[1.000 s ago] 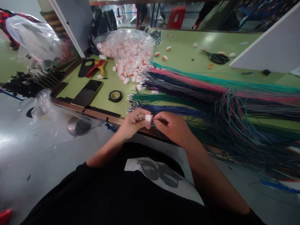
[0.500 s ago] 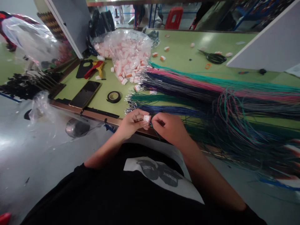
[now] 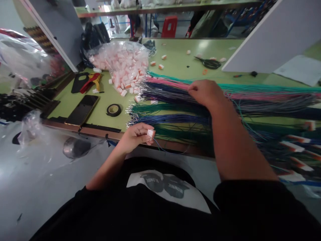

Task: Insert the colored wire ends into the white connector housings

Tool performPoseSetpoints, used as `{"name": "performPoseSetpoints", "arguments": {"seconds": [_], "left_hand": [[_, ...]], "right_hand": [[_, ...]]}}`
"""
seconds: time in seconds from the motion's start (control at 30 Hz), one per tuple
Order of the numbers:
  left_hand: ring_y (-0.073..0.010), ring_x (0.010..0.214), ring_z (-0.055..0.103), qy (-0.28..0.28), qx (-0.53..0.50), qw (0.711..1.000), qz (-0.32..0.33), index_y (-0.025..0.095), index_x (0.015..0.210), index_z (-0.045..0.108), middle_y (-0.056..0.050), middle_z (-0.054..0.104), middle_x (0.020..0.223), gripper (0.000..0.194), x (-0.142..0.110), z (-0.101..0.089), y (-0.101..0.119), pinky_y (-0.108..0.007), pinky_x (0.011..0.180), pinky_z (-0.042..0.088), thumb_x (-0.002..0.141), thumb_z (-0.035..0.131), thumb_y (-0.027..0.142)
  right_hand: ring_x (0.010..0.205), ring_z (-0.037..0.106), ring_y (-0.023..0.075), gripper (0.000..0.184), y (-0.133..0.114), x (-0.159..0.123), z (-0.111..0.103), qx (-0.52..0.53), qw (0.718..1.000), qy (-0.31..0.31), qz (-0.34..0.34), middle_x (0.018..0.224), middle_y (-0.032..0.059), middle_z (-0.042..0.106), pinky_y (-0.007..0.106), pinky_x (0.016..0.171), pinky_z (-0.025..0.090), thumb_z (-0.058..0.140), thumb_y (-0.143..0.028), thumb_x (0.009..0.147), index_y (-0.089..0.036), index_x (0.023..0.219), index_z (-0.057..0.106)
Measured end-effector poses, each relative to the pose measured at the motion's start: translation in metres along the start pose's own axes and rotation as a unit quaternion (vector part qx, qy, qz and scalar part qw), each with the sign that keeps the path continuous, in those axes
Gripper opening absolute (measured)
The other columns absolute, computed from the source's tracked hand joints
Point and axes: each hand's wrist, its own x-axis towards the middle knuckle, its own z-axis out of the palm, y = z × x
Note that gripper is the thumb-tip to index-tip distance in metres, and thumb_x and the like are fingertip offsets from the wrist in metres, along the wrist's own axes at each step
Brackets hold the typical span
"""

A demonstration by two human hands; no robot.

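Observation:
My left hand (image 3: 137,136), low at the table's front edge, pinches a small white and orange connector housing (image 3: 150,134). Thin blue and green wires (image 3: 164,150) trail from the housing to the right. My right hand (image 3: 204,92) lies over the pink wires (image 3: 173,82) with its fingers closed; whether a wire is between them is hidden. Sorted bundles stretch to the right below it: grey and dark wires (image 3: 170,95), green wires (image 3: 147,108) and blue wires (image 3: 170,118). Their metal-tipped ends point left.
A clear plastic bag (image 3: 120,55) spills many connector housings at the back left. Black tape (image 3: 113,109), a phone (image 3: 82,109) and red-yellow pliers (image 3: 91,82) lie at left. Scissors (image 3: 210,63) are farther back. Wired connectors (image 3: 292,146) sit at the right, near a white panel (image 3: 253,43).
My right hand has left the connector housing and moved up and right onto the pink wires. My left hand still holds the housing. The view has shifted slightly.

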Motion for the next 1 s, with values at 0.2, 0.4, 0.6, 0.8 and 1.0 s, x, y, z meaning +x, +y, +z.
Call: {"name": "performPoseSetpoints", "arguments": {"seconds": [0.2, 0.4, 0.6, 0.8, 1.0], "left_hand": [[-0.0128, 0.055, 0.066, 0.008, 0.013, 1.000, -0.009, 0.014, 0.083, 0.067, 0.000, 0.070, 0.061, 0.040, 0.000, 0.002, 0.000, -0.023, 0.054, 0.054, 0.055, 0.090, 0.031], [-0.0128, 0.054, 0.065, 0.008, 0.015, 1.000, 0.005, 0.015, 0.083, 0.067, 0.000, 0.070, 0.062, 0.037, 0.000, 0.002, -0.001, -0.024, 0.055, 0.054, 0.058, 0.089, 0.031], [-0.0129, 0.056, 0.065, 0.001, 0.018, 1.000, 0.014, 0.015, 0.084, 0.067, 0.000, 0.070, 0.063, 0.037, 0.001, 0.002, -0.002, -0.025, 0.056, 0.054, 0.059, 0.088, 0.030], [-0.0121, 0.057, 0.066, 0.038, 0.002, 0.999, 0.036, 0.015, 0.087, 0.064, 0.001, 0.070, 0.066, 0.042, 0.004, 0.003, -0.005, -0.024, 0.057, 0.055, 0.059, 0.088, 0.035], [-0.0115, 0.060, 0.067, 0.051, -0.024, 0.997, 0.059, 0.016, 0.092, 0.063, 0.002, 0.069, 0.069, 0.045, 0.008, 0.002, -0.010, -0.025, 0.061, 0.056, 0.061, 0.088, 0.037]], "right_hand": [[0.083, 0.062, 0.0237, 0.013, 0.023, 0.021, 0.039, -0.064, 0.996, -0.059, 0.024, 0.074, 0.0079, 0.068, 0.036, 0.075, 0.044, 0.064, -0.010, 0.069, -0.020, 0.062, 0.067], [0.085, 0.063, 0.0261, 0.015, 0.027, 0.017, 0.023, -0.056, 0.997, -0.009, 0.045, 0.081, 0.0099, 0.070, 0.036, 0.076, 0.045, 0.056, -0.011, 0.072, -0.019, 0.069, 0.067], [0.095, 0.063, 0.0261, 0.029, 0.012, 0.005, -0.006, 0.010, 0.980, 0.115, 0.165, 0.102, 0.0139, 0.069, 0.038, 0.081, 0.047, 0.050, -0.014, 0.080, -0.014, 0.103, 0.066], [0.070, 0.060, 0.0157, 0.025, -0.029, -0.035, 0.002, 0.213, 0.965, -0.104, -0.111, 0.080, 0.0027, 0.068, 0.029, 0.068, 0.045, 0.063, -0.030, 0.075, -0.019, 0.096, 0.071], [0.067, 0.060, 0.0139, 0.019, -0.049, -0.071, 0.016, 0.281, 0.929, -0.173, -0.166, 0.076, 0.0007, 0.071, 0.026, 0.065, 0.044, 0.062, -0.036, 0.074, -0.021, 0.082, 0.070]]}}
